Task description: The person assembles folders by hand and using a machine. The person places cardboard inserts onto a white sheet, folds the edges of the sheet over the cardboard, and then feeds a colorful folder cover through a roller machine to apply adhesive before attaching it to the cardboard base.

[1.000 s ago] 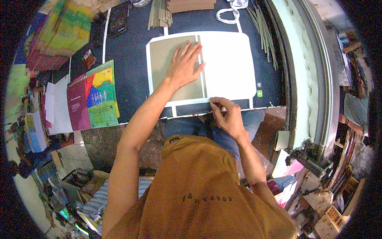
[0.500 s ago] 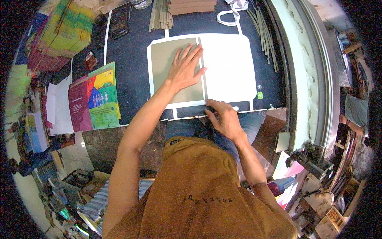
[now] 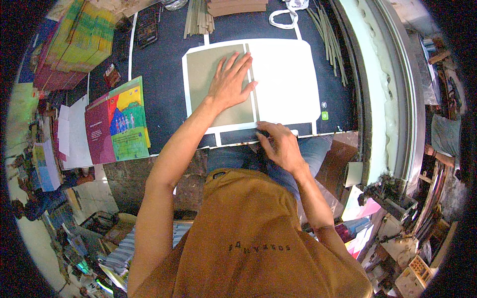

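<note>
A white sheet [image 3: 288,79] with cut corners lies flat on the dark tabletop in front of me. On its left half rests a grey-brown board [image 3: 201,72]. A narrow grey strip [image 3: 257,107] runs beside the board's right edge, with a thin white gap between. My left hand [image 3: 229,85] is spread flat on the board, its fingertips reaching the strip's upper part. My right hand [image 3: 282,146] is at the sheet's near edge, fingers bent and thumb apart from the forefinger. Its forefinger tip is by the strip's lower end; nothing shows in its grasp.
Colourful printed covers [image 3: 117,121] lie at the left, below a tall stack of books [image 3: 79,44]. Thin grey strips [image 3: 198,20] and brown boards [image 3: 237,7] are at the back. More strips [image 3: 328,42] lie right, near a pale metal-edged ledge [image 3: 382,99].
Both hands keep nearly the same place and pose on the sheet. The view has shifted very slightly, and the sheet appears a little higher in it.
</note>
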Demonstrator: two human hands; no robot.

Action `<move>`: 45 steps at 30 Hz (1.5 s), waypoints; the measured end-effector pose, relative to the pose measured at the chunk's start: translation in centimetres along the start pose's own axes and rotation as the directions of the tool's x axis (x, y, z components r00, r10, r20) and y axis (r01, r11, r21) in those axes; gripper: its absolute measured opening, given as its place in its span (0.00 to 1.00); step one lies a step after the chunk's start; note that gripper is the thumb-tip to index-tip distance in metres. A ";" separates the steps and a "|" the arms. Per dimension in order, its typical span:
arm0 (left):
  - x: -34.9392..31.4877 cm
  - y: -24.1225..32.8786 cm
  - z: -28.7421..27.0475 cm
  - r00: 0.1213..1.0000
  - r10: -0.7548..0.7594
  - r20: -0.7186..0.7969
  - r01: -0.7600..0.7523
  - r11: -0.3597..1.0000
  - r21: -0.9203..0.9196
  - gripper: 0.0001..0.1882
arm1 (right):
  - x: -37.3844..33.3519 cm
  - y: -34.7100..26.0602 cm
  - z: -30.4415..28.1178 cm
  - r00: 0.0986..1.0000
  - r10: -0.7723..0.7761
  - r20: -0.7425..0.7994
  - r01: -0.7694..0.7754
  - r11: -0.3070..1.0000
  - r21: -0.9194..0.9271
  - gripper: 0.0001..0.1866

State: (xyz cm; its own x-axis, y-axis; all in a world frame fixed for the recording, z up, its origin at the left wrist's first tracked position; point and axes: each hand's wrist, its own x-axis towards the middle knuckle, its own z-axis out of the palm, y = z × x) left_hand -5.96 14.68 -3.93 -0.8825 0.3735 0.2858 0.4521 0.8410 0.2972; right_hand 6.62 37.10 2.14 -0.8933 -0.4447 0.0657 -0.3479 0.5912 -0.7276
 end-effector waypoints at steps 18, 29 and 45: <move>0.2 0.1 -0.2 1.000 0.002 0.007 -0.002 1.000 0.007 0.37 | 0.3 -0.1 0.2 0.994 0.086 -0.067 -0.084 0.996 0.028 0.13; 0.2 0.0 -0.4 1.000 0.012 0.014 -0.012 1.000 0.002 0.38 | 0.6 -0.8 0.0 0.993 0.108 -0.043 -0.108 0.994 0.005 0.14; 0.2 0.2 -0.7 0.999 -0.035 -0.016 0.031 0.980 -0.196 0.42 | -3.1 -1.2 -2.4 0.973 0.170 -0.155 -0.154 0.982 0.107 0.13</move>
State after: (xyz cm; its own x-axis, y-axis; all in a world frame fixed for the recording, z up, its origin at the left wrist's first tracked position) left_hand -5.94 14.64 -3.14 -0.8955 0.3379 0.2896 0.4411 0.7594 0.4783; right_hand 9.11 39.32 4.45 -0.9726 -0.2279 0.0466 -0.1736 0.5777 -0.7976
